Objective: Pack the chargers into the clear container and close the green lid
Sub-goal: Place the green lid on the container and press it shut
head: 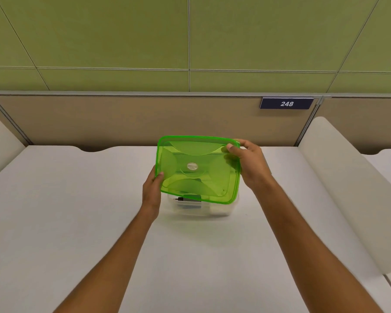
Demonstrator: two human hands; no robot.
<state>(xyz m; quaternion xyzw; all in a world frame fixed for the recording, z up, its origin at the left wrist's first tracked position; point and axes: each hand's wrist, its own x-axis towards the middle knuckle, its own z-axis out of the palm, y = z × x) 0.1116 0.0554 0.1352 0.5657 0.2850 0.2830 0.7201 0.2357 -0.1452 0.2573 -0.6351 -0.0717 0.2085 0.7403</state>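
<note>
The green lid [198, 169] is gripped at 2 opposite edges by left hand [152, 192] & right hand [250, 164], held tilted over the clear container [201, 207] w/ a dark charger [189, 198] inside, probably for aligning before closing.

White desk [77, 222], green wall panels [99, 37]

Even, soft light falls from above onto my white desk [77, 222]; my arms throw only faint shadows. The green lid [198, 169] glows translucent, with no hard glare. Wall panel lines [189, 41] splay outward toward the corners (wide-angle stretch). Everything looks slightly soft, never crisp.
</note>
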